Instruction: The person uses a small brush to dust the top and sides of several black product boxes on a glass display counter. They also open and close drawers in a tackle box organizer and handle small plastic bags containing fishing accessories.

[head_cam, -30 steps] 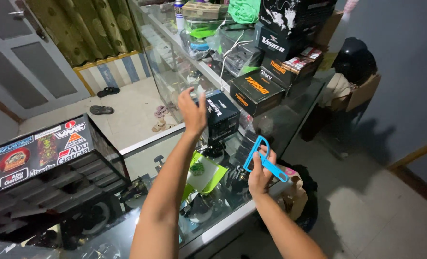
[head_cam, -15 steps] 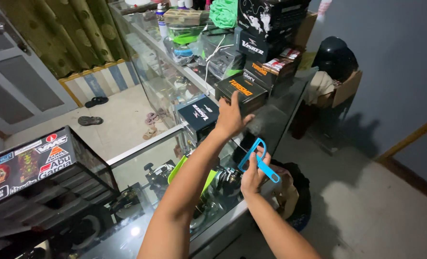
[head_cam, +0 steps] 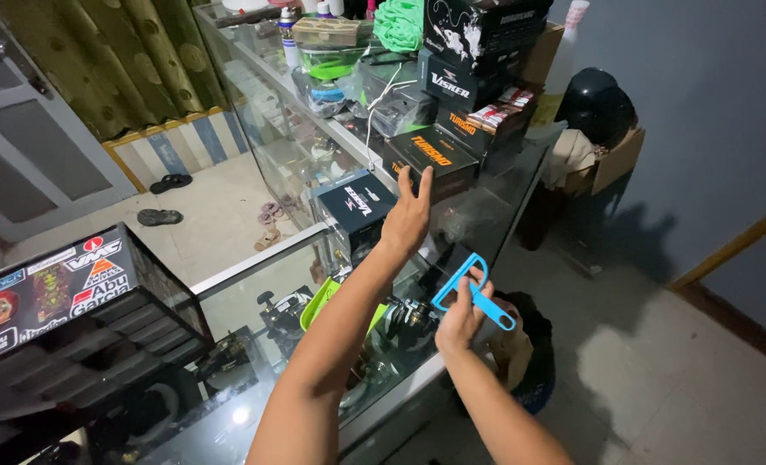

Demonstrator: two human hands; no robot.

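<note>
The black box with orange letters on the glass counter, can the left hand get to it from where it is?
Probably yes. The left hand is stretched out open over the glass counter, its fingertips right at the near edge of the black box with orange letters. Nothing lies between them. The right hand is busy holding a blue tool.

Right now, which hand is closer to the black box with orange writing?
Left. The left hand stretches out with its fingertips right at the near edge of the black box with orange writing. The right hand is lower down, nearer the body, gripping a blue plastic tool.
</note>
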